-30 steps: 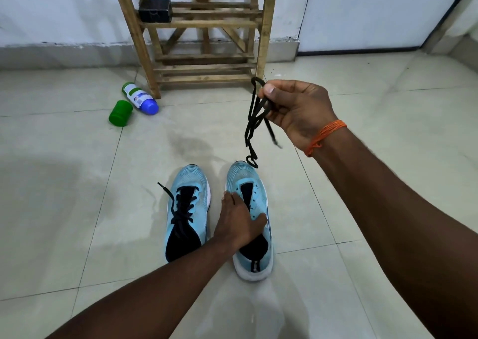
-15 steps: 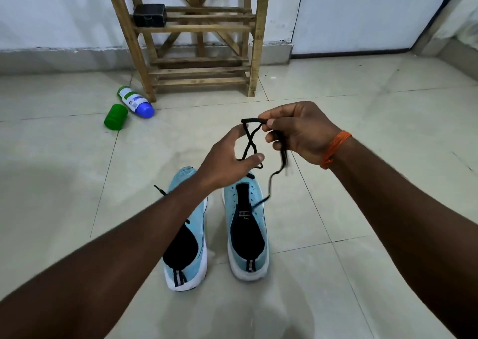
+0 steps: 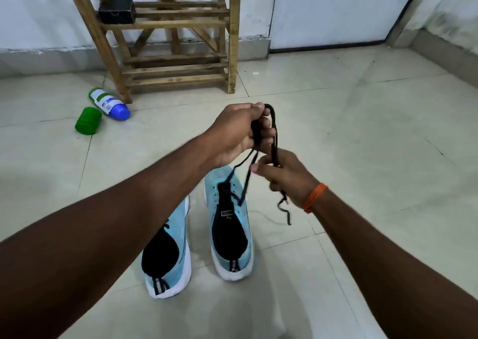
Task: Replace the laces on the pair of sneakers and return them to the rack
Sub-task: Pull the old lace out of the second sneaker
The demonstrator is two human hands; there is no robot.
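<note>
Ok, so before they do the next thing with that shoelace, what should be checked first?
1. Black lace firmly held: ok; left hand grips the bunch, right hand pinches a strand.
2. Sneaker on the right unlaced: ok, no lacing crosses its tongue.
3. Sneaker on the left unlaced: cannot tell, the forearm hides its front.
4. Replacement laces nearby: cannot tell, none in view.
5. Wooden rack upright: ok.

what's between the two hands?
Head view: just the black lace, running from the left hand grip down into the right hand pinch.
</note>
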